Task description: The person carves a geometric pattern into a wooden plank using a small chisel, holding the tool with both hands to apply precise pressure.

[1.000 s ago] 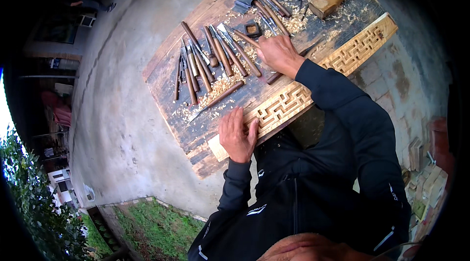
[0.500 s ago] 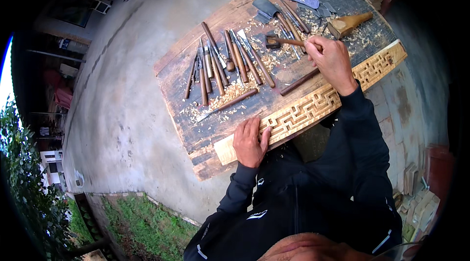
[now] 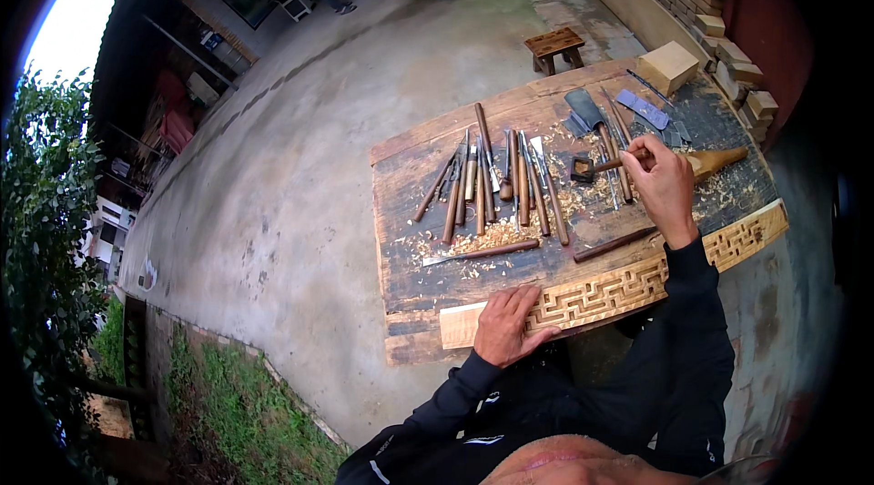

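Since half a sec ago: right hand point(image 3: 663, 183) has gone on from the near part of the counter point(image 3: 410, 212) up to the far side and now has a small mallet point(image 3: 601, 165) by its handle, head pointing left. A sec ago that hand was among the chisels w/ nothing clearly in it. Left hand point(image 3: 506, 326) hasn't shifted; it lies flat on the blank end of the carved strip point(image 3: 628, 289), as before.

Left to right:
- Left hand: fingers spread, pressing down on the strip at the near edge of the counter, gripping nothing. Strip runs from under this hand off to the right, under the right forearm, fretwork pattern cut along most of it.
- Between hands, farther out: row of chisels point(image 3: 496, 180) w/ wooden handles, lying roughly parallel, shavings point(image 3: 492, 239) round them. One long chisel lies crosswise just beyond the left hand.
- Right hand: closed round the mallet handle, lifted slightly off the counter as far as I can tell. Mallet head is just left of the fingers.
- Right of right hand: pale wooden wedge-shaped piece point(image 3: 719, 160); beyond it a wood block point(image 3: 669, 66), flat blades.

Meaning, my read: striking tool picked, cutting tool not yet taken; strip pinned and ready for more carving.
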A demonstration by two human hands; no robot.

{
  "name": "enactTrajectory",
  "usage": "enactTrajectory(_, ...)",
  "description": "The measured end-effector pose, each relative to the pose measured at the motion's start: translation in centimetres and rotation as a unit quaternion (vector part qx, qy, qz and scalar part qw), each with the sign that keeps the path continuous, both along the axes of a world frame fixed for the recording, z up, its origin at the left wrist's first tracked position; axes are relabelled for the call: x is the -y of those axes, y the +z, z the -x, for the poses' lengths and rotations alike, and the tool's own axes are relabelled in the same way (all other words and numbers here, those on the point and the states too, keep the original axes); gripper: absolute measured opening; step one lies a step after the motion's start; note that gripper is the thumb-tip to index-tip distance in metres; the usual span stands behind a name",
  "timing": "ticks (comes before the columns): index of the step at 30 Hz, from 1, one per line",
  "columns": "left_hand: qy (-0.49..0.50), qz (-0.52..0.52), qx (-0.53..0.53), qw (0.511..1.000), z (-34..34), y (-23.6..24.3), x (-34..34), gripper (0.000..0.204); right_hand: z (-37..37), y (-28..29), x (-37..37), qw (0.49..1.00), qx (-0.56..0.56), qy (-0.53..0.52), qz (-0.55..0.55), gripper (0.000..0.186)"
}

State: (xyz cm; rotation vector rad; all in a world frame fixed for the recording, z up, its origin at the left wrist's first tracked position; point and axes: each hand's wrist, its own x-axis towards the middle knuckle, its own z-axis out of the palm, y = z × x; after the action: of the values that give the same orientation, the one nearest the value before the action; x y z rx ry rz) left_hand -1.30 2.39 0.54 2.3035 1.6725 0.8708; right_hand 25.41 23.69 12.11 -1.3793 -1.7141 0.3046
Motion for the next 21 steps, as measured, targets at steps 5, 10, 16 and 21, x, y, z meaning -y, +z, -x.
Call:
enactTrajectory(5,-0.040,0.042,0.011,0.998,-0.6,-1.1,-0.7,0.108,0.6,-1.2,-3.9,0.998,-0.015,0.047,0.028,0.018)
enactTrajectory(10,-0.023,-0.051,0.046,0.997,0.8,0.7,-1.2,0.093,2.9,-2.5,-6.1,0.987,-0.093,0.127,0.017,0.023)
enactTrajectory(16,-0.017,-0.141,0.162,0.977,-0.6,-1.8,-0.2,0.027,1.3,-4.6,-6.4,0.960,-0.245,0.128,0.035,0.016)
enactTrajectory(21,-0.072,-0.133,0.167,0.974,-1.9,-2.2,0.7,0.024,1.0,-3.8,-5.6,0.969,-0.212,0.102,0.077,0.019)
